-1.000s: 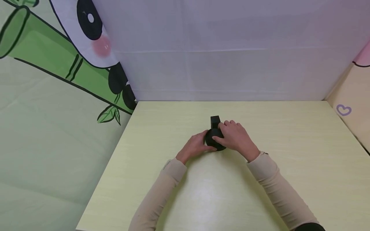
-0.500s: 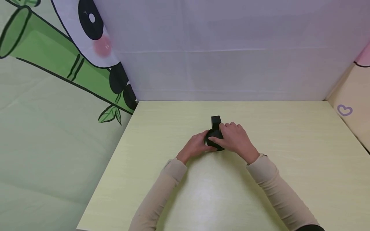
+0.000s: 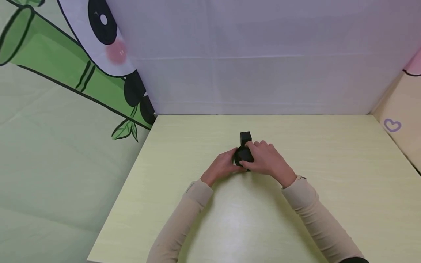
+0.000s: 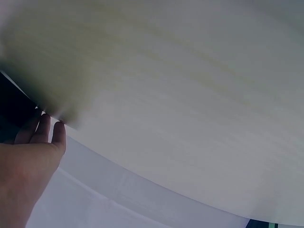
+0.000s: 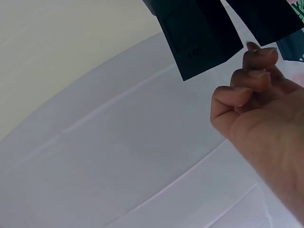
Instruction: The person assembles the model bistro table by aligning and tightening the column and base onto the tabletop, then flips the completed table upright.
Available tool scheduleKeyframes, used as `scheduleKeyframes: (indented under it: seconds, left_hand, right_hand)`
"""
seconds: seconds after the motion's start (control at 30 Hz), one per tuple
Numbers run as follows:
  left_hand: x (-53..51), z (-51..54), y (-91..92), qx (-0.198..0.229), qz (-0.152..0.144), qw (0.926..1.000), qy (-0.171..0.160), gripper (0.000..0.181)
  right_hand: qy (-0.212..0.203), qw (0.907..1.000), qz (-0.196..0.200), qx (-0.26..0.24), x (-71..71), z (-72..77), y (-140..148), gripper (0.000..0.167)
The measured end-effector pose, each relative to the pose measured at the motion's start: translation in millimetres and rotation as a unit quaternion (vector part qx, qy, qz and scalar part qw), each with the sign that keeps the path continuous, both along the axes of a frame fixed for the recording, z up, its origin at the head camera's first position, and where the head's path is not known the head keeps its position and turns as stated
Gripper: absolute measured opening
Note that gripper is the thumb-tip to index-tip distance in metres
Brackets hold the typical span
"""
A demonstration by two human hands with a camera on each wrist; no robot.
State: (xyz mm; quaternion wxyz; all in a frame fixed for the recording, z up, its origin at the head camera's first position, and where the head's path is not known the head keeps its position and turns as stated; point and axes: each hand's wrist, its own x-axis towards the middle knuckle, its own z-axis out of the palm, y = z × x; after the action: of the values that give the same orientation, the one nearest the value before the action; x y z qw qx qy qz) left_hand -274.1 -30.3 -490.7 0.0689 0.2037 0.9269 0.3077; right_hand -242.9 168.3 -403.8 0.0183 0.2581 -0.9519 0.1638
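Head view has a black round-bodied object (image 3: 244, 155) on the far half of the pale table (image 3: 197, 133), between the two hands, its narrow rectangular block (image 3: 245, 138) projecting toward the pale cloth backdrop (image 3: 263, 80); whether its base touches the tabletop is hidden. The left hand (image 3: 223, 165) cups the round body's left side, thumb at the near edge, fingers at the far edge, spread no wider than the body. The right hand (image 3: 268, 160) grips from the right, thumb on the near part of the round face and index finger by the block's foot; the right wrist view shows curled fingers beside two dark flat-ended pieces (image 5: 199, 40), probably parts of the same object. The step in hand looks like the right hand working the object while the left steadies it. For that, brace the body evenly with the left, grip near the rim rather than the block's tip, and press lightly and level, since a lopsided push could tip it or let it slip
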Motion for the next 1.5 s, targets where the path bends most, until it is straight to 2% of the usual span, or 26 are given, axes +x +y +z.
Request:
scheduleKeyframes:
  seconds: [0.13, 0.33, 0.73, 0.97, 1.17, 1.4, 1.5]
  left_hand:
    - [-0.9, -0.3, 0.0, -0.010, 0.006, 0.9999, 0.003, 0.070]
    - [-1.0, -0.3, -0.7, -0.001, 0.005, 1.0000, 0.002, 0.073]
    - [-0.5, 0.2, -1.0, 0.011, -0.004, 0.9999, -0.006, 0.067]
    - [0.6, 0.9, -1.5, 0.006, -0.009, 0.9999, 0.001, 0.069]
    - [1.1, 1.1, -2.1, 0.004, -0.013, 0.9999, 0.008, 0.062]
    - [2.3, 2.4, -3.5, 0.009, -0.012, 0.9999, 0.003, 0.066]
    - [2.5, 2.6, -4.0, 0.007, -0.017, 0.9998, 0.009, 0.065]
  right_hand:
    - [0.013, 0.9999, 0.009, -0.004, 0.8, -1.7, -1, 0.051]
    - [0.035, 0.9992, 0.014, -0.013, 0.5, -3.6, -3, 0.045]
    - [0.077, 0.9965, 0.025, -0.021, 3.7, -4.1, -9, 0.040]
    - [0.092, 0.9956, 0.012, -0.014, 4.9, -6.2, -13, 0.041]
    - [0.090, 0.9959, 0.000, -0.012, 6.6, -7.9, -16, 0.046]
    - [0.073, 0.9972, -0.002, -0.014, 6.4, -9.5, -18, 0.048]
    - [0.068, 0.9976, 0.010, -0.012, 5.4, -8.2, -17, 0.052]
